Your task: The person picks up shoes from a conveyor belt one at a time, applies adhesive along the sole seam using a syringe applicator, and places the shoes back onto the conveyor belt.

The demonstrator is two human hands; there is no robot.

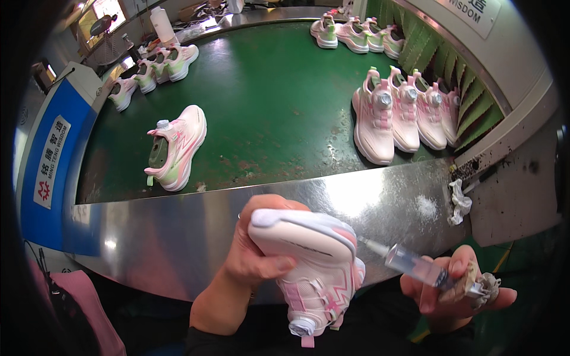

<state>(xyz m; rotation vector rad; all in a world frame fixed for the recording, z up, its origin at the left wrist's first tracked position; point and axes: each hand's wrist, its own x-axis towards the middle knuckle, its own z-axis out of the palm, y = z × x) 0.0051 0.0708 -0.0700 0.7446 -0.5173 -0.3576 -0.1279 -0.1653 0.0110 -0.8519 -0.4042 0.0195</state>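
Note:
Tilted over the near metal edge is a pink-and-white sneaker (317, 261) with a dial on its tongue. My left hand (252, 252) grips its toe end, thumb across the upper, with the sole turned up and away. My right hand (442, 291) closes round a syringe (415, 265) with a transparent barrel and pale nozzle. That nozzle points at the edge of the sole; whether it touches, I cannot tell. Something beige and crumpled is at the plunger end. Another sneaker (189, 139) lies by itself on the green conveyor belt (255, 101).
Similar sneakers (375, 124) line up on the belt's right, beside green curtain strips (442, 56). More sneakers (350, 38) stand at the far right and others (180, 62) at the far left. Crumpled white tissue (459, 203) hangs by the metal edge (178, 243). A white bottle (161, 25) stands behind.

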